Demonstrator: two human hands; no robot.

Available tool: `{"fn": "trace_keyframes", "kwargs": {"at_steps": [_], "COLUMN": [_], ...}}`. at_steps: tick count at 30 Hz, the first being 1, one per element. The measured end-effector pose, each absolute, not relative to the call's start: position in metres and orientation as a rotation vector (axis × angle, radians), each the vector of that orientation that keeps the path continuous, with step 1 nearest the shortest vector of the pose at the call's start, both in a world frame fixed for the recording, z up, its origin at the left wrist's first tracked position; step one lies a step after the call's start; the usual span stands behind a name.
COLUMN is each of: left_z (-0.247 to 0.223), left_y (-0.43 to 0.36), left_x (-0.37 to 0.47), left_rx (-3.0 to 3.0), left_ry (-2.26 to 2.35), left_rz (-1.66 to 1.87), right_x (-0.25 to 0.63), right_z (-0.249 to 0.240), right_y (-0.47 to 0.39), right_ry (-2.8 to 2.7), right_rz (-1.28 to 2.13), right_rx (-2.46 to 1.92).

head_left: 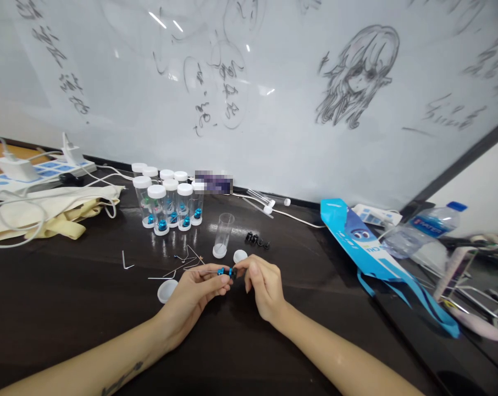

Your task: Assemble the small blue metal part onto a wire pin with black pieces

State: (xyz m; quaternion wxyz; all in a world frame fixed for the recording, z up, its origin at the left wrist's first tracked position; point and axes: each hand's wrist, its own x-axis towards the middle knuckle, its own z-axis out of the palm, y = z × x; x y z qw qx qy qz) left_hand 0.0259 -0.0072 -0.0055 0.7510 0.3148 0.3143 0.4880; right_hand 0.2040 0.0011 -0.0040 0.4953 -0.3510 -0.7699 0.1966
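Note:
My left hand (197,289) pinches a small blue-and-black cylindrical part (226,272) between thumb and fingers. A thin metal rod runs out from its left side. The fingertips of my right hand (265,283) are closed at the part's black right end. Just beyond my hands stands an open clear tube (224,234) with a white base. One white cap (240,256) lies by my right fingers, another white cap (167,291) beside my left wrist. Several small black pieces (256,240) lie in a row behind my right hand. Bent thin wires (187,258) are behind my left hand.
Several white-capped clear tubes (157,209) holding blue parts stand at the back left. An L-shaped hex key (127,261) lies nearer. Cloth bags (55,209) and power strips are left; a blue bag (356,242) and a plastic bottle (434,223) are right. A whiteboard (274,137) rises behind.

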Motion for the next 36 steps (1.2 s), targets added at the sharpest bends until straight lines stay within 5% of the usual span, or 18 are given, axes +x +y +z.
{"fn": "trace_keyframes", "kwargs": {"at_steps": [36], "left_z": [-0.0045], "left_y": [-0.0074], "left_x": [0.0254], "left_rx": [0.687], "left_ry": [0.685], "left_rz": [1.061], "right_x": [0.2044], "right_z": [-0.0031], "right_y": [0.0009], "right_ry": [-1.856], "right_rz": [0.461], "right_rx": [-0.855]}}
